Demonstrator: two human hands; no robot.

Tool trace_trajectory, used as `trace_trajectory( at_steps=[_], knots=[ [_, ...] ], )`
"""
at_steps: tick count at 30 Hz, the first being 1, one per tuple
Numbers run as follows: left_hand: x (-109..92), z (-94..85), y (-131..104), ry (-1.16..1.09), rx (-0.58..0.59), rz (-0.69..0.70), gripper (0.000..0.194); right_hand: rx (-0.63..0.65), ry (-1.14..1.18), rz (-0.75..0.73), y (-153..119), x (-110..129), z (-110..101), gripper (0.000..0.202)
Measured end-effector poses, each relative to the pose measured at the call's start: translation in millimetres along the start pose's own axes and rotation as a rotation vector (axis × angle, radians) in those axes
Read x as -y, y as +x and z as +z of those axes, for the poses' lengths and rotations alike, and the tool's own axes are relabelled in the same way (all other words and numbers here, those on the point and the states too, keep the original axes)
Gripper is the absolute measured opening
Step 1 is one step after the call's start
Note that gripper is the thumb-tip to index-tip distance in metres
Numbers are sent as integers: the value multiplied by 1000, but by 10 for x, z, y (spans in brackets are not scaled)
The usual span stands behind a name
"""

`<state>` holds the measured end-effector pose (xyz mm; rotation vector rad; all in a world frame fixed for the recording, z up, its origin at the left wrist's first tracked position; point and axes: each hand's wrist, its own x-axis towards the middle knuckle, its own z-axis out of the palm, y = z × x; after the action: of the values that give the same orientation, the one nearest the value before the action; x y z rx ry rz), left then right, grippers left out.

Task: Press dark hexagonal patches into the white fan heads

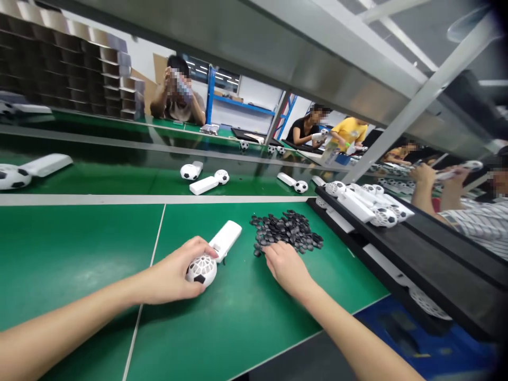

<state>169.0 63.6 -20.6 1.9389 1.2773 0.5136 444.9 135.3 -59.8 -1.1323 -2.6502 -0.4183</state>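
A white device with a football-patterned round head (202, 271) and a flat white handle (227, 238) lies on the green table (214, 328). My left hand (178, 272) is wrapped round its round head, thumb at the lower side and fingers over the top. The handle points away to the upper right. To the right of it spreads a pile of small black pieces (288, 230). My right hand (286, 264) touches the near left edge of this pile with its fingers bent down; the fingertips are partly hidden, and whatever they may pinch is too small to tell.
Black trays (420, 248) holding several white devices (369, 203) stand at the right. Beyond a pale rail (99, 199), more devices (204, 184) lie on a green belt. Stacked cartons (67, 63) fill the far left. Several people sit farther back and at the right.
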Motion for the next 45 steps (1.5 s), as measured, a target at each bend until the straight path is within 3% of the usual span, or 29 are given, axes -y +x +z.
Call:
trace_trajectory(
  at_steps=[4,7,11,20,33,35,38,41,42,45],
  knots=[
    [7,-97,-76,-25,43,-27,47,9,402,70,53,106,-123,13],
    [23,-61,-77,8,-44,-89,43,66,725,120,106,285,-224,8],
    [44,13,-60,54,-136,-141,50,66,923,58,228,504,-281,8],
    [32,27,-56,57,-126,-126,43,61,1021,-115,486,729,-219,4],
    [79,117,4,52,-277,-44,30,96,974,-66,619,735,-97,14],
    [144,11,18,27,-284,-69,33,0,898,-24,551,616,-109,15],
    [404,-337,143,4,-378,-180,42,-140,631,144,371,347,-87,17],
    [806,-824,470,138,-613,-269,51,-88,342,322,216,131,13,19],
    [938,-978,612,286,-713,-325,50,-50,291,349,190,94,51,20],
    [1218,-1300,1030,465,-824,-399,48,35,258,351,180,66,127,20]
  ],
)
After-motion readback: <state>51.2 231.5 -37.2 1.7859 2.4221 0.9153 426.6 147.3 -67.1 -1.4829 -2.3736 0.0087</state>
